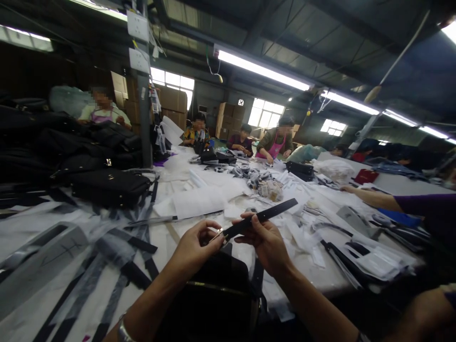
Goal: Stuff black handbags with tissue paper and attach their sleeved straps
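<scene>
My left hand [195,247] pinches a small metal buckle at the near end of a black strap [265,216]. My right hand [265,240] is closed around the same strap a little further along, and the strap's free end sticks out to the upper right over the table. Just below both hands stands a black bag [213,294] with a gold zipper line, close to my body.
The long white table [199,199] is littered with black straps in clear sleeves [117,266], white paper and small hardware. Black bags [107,187] pile up at the left. A co-worker's arm [374,197] reaches in from the right; several people sit at the far end.
</scene>
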The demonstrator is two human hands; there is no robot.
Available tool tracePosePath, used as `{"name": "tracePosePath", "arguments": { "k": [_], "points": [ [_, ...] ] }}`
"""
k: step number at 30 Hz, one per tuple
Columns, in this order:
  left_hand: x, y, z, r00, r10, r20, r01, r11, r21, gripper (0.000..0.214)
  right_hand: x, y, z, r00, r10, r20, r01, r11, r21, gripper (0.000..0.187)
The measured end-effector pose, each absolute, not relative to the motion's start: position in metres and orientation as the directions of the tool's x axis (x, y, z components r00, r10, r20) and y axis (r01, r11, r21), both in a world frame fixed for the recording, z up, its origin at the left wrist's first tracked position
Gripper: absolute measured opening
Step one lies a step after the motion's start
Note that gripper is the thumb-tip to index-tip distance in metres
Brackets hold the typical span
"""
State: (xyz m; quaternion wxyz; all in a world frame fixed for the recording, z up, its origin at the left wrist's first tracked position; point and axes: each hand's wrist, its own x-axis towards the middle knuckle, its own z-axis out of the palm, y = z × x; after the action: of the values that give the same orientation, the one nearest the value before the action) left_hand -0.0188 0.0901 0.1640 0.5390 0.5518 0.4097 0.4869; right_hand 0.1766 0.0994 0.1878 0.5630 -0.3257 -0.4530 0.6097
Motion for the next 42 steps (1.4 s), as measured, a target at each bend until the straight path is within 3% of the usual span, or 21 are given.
{"name": "tracePosePath", "arguments": {
  "k": [11, 18, 22, 25, 27, 32, 36, 39, 40, 42],
  "points": [
    [-0.023, 0.090, 0.167, 0.247, 0.966, 0.078, -0.148, -0.042, 0.988, 0.041, 0.175, 0.107, 0.184, -0.106, 0.994, 0.026, -0.457, -0.026, -0.889, 0.031],
    [-0.021, 0.090, 0.166, 0.253, 0.960, 0.123, -0.084, -0.105, 0.991, 0.039, 0.166, 0.095, 0.198, -0.250, 0.946, 0.206, -0.106, 0.185, -0.977, 0.035],
    [-0.020, 0.092, 0.162, 0.199, 0.961, 0.191, -0.062, -0.182, 0.981, 0.031, 0.161, 0.098, 0.210, -0.344, 0.896, 0.281, 0.040, 0.313, -0.949, 0.032],
    [-0.024, 0.088, 0.161, 0.196, 0.940, 0.278, -0.008, -0.282, 0.959, 0.025, 0.162, 0.109, 0.232, -0.311, 0.875, 0.370, 0.114, 0.421, -0.900, 0.021],
    [-0.030, 0.084, 0.160, 0.210, 0.927, 0.310, 0.074, -0.332, 0.941, 0.032, 0.166, 0.119, 0.254, -0.281, 0.876, 0.391, 0.075, 0.426, -0.902, 0.014],
    [-0.042, 0.074, 0.150, 0.097, 0.918, 0.384, 0.127, -0.394, 0.910, 0.037, 0.181, 0.141, 0.312, -0.378, 0.891, 0.251, -0.213, 0.180, -0.960, 0.021],
    [-0.044, 0.070, 0.144, -0.050, 0.945, 0.323, 0.022, -0.322, 0.946, 0.039, 0.188, 0.149, 0.334, -0.244, 0.858, 0.451, -0.260, 0.391, -0.883, 0.017],
    [-0.044, 0.068, 0.144, -0.092, 0.938, 0.335, -0.039, -0.339, 0.940, 0.031, 0.187, 0.145, 0.339, -0.302, 0.735, 0.607, -0.156, 0.590, -0.792, 0.029],
    [-0.044, 0.067, 0.144, -0.103, 0.932, 0.347, -0.052, -0.354, 0.934, 0.029, 0.186, 0.142, 0.340, -0.382, 0.710, 0.591, -0.072, 0.615, -0.785, 0.035],
    [-0.042, 0.065, 0.146, -0.127, 0.929, 0.346, -0.061, -0.356, 0.933, 0.031, 0.183, 0.135, 0.342, -0.574, 0.716, 0.397, 0.186, 0.586, -0.789, 0.047]
  ]
}}
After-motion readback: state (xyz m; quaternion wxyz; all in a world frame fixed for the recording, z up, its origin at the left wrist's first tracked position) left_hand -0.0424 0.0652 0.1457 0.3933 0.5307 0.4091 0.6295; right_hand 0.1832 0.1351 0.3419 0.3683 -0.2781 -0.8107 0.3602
